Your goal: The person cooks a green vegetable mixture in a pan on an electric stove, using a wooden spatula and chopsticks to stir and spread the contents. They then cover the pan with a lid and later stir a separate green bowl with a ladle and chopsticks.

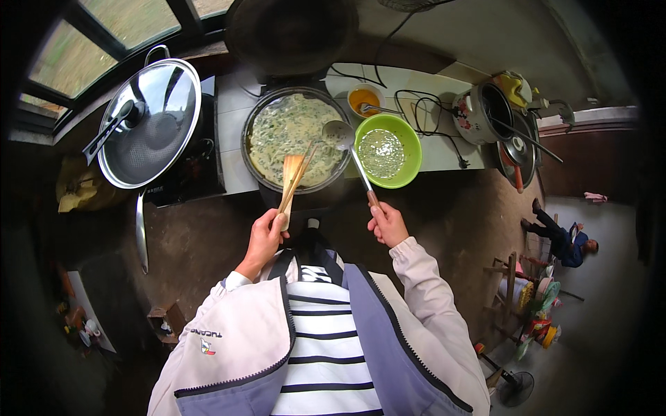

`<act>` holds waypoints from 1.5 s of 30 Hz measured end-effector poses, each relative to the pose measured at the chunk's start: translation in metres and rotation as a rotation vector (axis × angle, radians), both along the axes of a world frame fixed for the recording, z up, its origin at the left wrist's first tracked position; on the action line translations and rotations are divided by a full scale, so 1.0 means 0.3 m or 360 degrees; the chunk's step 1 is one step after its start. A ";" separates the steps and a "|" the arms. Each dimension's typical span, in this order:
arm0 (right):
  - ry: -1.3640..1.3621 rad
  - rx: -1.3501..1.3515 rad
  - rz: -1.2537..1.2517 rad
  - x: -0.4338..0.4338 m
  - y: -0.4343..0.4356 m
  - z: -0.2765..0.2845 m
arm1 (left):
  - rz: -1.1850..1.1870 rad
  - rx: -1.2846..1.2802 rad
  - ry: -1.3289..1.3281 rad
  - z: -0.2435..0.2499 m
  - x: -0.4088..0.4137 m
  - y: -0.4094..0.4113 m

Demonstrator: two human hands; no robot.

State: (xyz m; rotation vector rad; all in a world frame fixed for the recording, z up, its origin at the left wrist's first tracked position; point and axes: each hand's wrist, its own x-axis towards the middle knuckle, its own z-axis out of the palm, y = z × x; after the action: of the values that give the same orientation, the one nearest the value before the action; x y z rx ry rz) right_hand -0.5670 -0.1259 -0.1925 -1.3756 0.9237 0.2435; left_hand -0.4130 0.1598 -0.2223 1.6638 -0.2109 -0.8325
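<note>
A wooden spatula point(292, 169) and a pair of chopsticks point(299, 179) are held together in my left hand point(266, 236), their tips over the front of a round electric griddle point(246, 156). Pale batter flecked with green, shaped as a wide pancake point(291, 125), covers most of its plate. My right hand point(388, 224) grips the brown handle of a metal ladle point(339, 135). The ladle's bowl hangs over the right side of the pancake. Just right of the griddle stands a lime-green bowl point(414, 156) of thin, green-flecked batter.
The griddle's dark raised lid point(291, 36) stands behind. A lidded frying pan point(151, 122) sits on the left cooktop point(195, 171). Behind the green bowl is a small bowl point(364, 96) of yellow liquid with a spoon. A black cable point(424, 104) and a pot point(471, 117) lie right. A person point(570, 244) sits farther off.
</note>
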 end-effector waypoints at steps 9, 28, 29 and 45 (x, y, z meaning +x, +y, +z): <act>0.0071 -0.0034 -0.0524 -0.191 -0.173 -0.031 | 0.0011 0.0004 0.0020 -0.015 -0.034 -0.046; 0.0076 0.0719 -0.0625 -0.186 -0.259 -0.068 | 0.0038 -0.0016 0.0094 -0.008 -0.058 -0.054; 0.0068 0.0782 -0.0622 -0.195 -0.266 -0.055 | 0.0003 0.0012 0.0088 -0.001 -0.054 -0.053; 0.0061 0.0419 0.0186 0.110 -0.152 0.326 | -0.0169 0.0060 -0.0255 -0.007 -0.014 0.079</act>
State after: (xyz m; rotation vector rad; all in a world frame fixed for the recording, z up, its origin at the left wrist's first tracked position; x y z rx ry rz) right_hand -0.5341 -0.1715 -0.0947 -1.1850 0.8116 0.4655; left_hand -0.4172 0.1836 -0.2243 1.7684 -0.3995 -0.7866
